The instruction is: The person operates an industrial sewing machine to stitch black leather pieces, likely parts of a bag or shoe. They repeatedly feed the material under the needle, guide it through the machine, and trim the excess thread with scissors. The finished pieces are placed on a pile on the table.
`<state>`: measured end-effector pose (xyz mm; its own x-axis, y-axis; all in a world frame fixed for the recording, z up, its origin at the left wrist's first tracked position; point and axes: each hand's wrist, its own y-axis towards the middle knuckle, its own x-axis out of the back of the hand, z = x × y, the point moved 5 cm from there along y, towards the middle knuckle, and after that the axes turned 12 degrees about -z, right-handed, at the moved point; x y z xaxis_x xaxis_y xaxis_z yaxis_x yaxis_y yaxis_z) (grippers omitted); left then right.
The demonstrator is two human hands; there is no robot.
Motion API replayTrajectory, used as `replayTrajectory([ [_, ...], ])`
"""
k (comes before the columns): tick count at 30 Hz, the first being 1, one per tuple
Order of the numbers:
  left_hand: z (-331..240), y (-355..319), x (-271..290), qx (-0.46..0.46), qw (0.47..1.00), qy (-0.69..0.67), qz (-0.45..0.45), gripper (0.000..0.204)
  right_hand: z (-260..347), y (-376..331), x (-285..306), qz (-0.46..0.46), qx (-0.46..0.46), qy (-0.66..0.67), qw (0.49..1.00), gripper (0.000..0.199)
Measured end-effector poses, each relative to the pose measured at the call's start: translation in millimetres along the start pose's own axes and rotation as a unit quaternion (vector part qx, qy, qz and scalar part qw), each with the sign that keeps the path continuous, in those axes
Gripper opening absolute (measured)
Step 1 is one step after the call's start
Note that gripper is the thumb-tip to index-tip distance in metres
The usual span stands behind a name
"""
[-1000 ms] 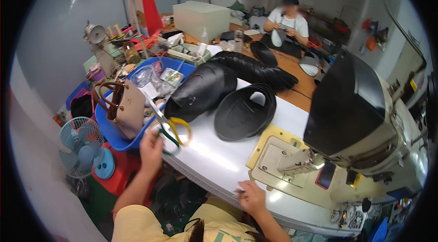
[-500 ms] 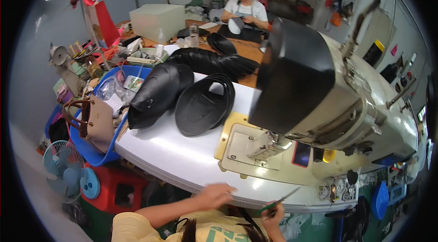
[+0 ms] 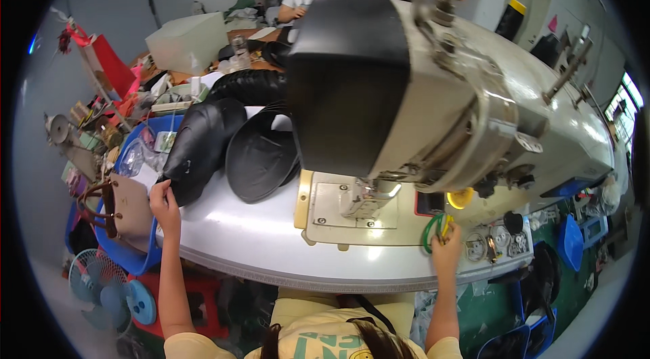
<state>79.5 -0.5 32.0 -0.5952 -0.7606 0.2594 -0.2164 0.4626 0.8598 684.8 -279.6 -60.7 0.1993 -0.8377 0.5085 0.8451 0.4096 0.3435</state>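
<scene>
On the left, the left hand (image 3: 164, 200) reaches to the near edge of the black leather pieces (image 3: 203, 145) on the white table (image 3: 237, 237), fingers loosely curled on the nearest piece; picking one up appears to be the step in hand, and lifting it calls for a firmer pinch. On the right, the right hand (image 3: 447, 250) is closed around green-handled scissors (image 3: 435, 229) just beside the sewing machine (image 3: 433, 101) base.
</scene>
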Motion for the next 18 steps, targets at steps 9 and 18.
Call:
replayTrajectory([
  [9,2.7,-4.2,1.0,0.003,1.000,-0.020,-0.008,0.013,11.4,17.8,-7.3,-0.001,0.027,-0.127,0.992,0.040],
  [18,-124.0,-52.1,-35.3,-0.074,0.984,-0.163,-0.009,0.018,42.1,28.9,-7.1,0.057,0.022,-0.126,0.990,0.033],
])
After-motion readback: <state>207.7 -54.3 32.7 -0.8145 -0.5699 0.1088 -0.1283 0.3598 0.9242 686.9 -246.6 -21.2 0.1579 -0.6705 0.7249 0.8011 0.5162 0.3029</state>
